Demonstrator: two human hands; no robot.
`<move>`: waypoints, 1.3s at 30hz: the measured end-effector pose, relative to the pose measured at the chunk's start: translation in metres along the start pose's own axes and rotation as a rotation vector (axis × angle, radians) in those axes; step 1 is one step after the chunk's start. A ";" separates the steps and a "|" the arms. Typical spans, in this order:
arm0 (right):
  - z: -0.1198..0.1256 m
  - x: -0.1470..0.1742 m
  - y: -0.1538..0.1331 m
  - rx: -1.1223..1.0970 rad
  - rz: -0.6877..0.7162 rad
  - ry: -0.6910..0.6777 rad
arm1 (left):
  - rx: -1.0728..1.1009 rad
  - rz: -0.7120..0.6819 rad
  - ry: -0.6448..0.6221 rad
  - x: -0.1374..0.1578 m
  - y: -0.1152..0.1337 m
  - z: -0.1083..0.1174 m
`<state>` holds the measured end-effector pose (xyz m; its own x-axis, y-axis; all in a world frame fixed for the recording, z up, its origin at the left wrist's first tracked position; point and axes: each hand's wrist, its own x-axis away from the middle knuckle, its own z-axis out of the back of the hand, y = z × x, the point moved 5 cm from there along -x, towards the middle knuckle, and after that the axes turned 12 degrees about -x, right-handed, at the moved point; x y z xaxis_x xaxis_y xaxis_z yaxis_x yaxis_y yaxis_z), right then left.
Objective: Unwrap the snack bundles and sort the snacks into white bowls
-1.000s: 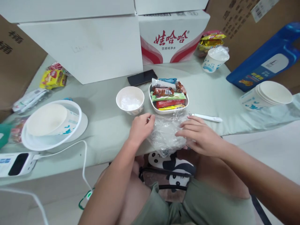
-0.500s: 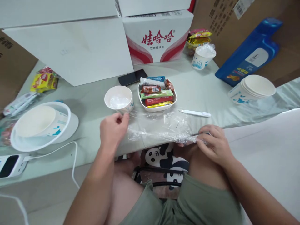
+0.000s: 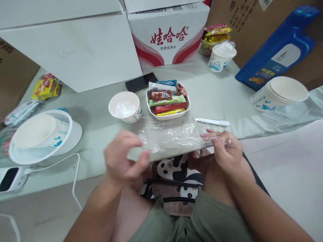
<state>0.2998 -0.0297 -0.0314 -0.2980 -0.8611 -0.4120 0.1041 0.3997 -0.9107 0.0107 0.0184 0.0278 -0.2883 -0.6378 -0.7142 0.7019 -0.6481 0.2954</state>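
Note:
A clear plastic film [image 3: 174,134] lies crinkled along the table's front edge. My right hand [image 3: 225,148] pinches its right end between thumb and fingers. Near the film's left end, my left hand [image 3: 126,156] is raised with thumb and fingers apart, blurred by motion and holding nothing. Behind the film stands a white tray [image 3: 168,117] filled with several wrapped snack bars [image 3: 169,101]. A paper cup [image 3: 126,107] with crumpled clear plastic inside stands left of the tray. A white utility knife [image 3: 212,122] lies just beyond my right hand.
At left, a white plastic bowl [image 3: 75,136] holds a paper cup [image 3: 35,132]. Stacked paper cups [image 3: 280,94] and a blue bottle [image 3: 277,50] stand at right. A phone [image 3: 141,82] lies before the white carton [image 3: 169,40]. A white cable [image 3: 75,174] hangs over the front edge.
My left hand has let go near the paper cup and moved down toward me, its fingers opening. The film lies more spread out. My right hand has shifted slightly, still gripping the film.

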 end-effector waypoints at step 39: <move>-0.006 -0.009 0.021 0.497 -0.217 0.023 | 0.430 0.410 -0.828 0.010 -0.005 -0.047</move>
<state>0.2989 -0.0114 -0.0465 -0.3829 -0.8979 -0.2172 0.4720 0.0119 -0.8815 0.0354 0.0350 -0.0107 -0.5528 -0.8263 0.1081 0.6012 -0.3056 0.7383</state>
